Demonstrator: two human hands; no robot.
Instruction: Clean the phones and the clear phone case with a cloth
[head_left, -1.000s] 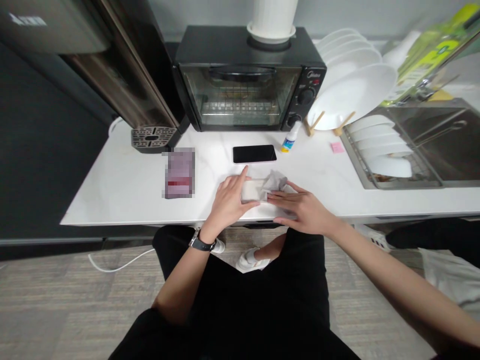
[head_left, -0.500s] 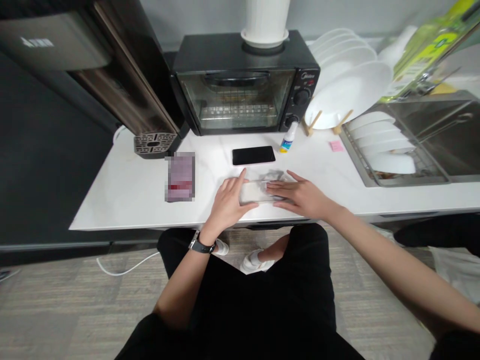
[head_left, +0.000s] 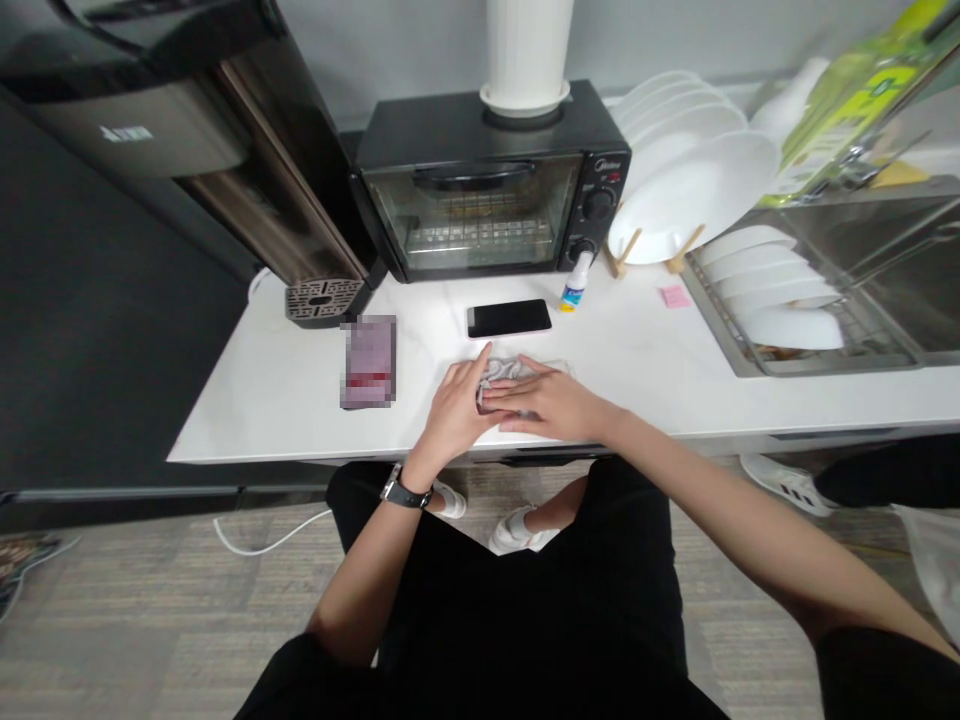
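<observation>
My left hand [head_left: 457, 408] rests on the counter, thumb and fingers spread around the left end of a flat, pale rectangular object that is now mostly hidden. Over that object my right hand [head_left: 551, 402] lies palm down with outstretched fingers, pressing a crumpled white wipe [head_left: 504, 368]. The right fingertips reach close to the left palm. Just beyond both hands a black-screened phone [head_left: 510, 318] lies flat. A small white spray bottle [head_left: 576, 284] with a blue and yellow label stands right of the phone.
A blurred purple packet [head_left: 370, 360] lies to the left, before a drink dispenser [head_left: 322, 300]. Behind stands a toaster oven [head_left: 480, 215] with a white pot [head_left: 527, 55] on top. White plates [head_left: 697, 195], a pink note [head_left: 675, 296] and a sink [head_left: 885, 250] are right.
My right hand has slid left along the flat object with the wipe, now almost meeting my left hand. My left hand has stayed at the object's left end. The view has shifted slightly.
</observation>
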